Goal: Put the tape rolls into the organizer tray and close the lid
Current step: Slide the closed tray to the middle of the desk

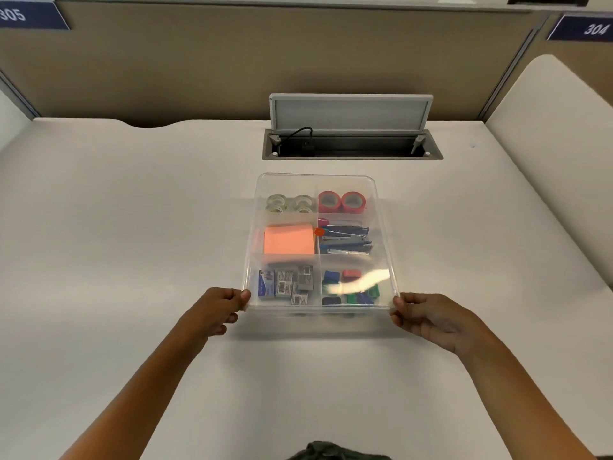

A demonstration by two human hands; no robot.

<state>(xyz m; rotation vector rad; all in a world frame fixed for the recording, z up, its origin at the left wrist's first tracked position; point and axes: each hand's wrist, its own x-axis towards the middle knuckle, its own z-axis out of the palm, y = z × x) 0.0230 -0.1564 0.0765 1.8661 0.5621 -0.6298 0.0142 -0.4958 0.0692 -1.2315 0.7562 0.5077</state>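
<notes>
A clear organizer tray (381, 227) with six compartments stands mid-desk. Over it lies a transparent lid (360, 180), its near edge held slightly raised. My left hand (215, 310) pinches the lid's near left corner and my right hand (428, 318) pinches the near right corner. Two clear tape rolls (290, 203) sit in the far left compartment. Two red tape rolls (341, 202) sit in the far right one.
The other compartments hold an orange sticky-note pad (289, 239), staplers (346, 239), staple boxes (285, 283) and coloured clips (351, 287). An open cable hatch (351, 141) with a raised flap lies behind the tray. Tan partition panels close the desk's far side.
</notes>
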